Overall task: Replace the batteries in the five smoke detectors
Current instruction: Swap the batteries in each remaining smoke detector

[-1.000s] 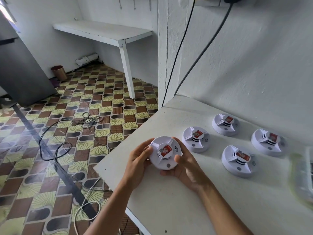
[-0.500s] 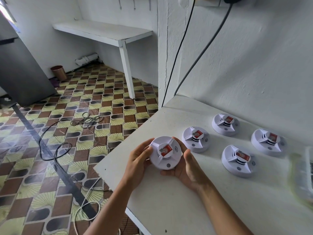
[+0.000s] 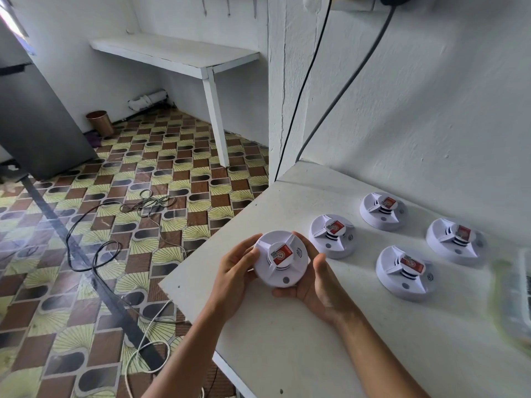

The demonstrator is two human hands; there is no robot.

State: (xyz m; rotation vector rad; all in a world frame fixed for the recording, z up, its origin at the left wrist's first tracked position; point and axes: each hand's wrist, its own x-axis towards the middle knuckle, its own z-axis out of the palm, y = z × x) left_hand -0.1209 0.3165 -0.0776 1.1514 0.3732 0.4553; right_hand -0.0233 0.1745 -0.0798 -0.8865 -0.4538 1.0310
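A round white smoke detector with a red label on its centre is held just above the white table, near its left edge. My left hand grips its left side, fingers curled round the rim. My right hand cups its right and lower side, thumb raised beside the rim. Several more white detectors with red labels lie on the table to the right: one close by, one at the back, one in front and one far right.
A blurred clear bag or pack lies at the table's right edge. Two black cables run down the wall behind the table. Left of the table, cables lie on the patterned floor below, beside a white shelf.
My right thumb has lifted off the detector's face and now stands beside its rim. The detector and my left hand have stayed in place.
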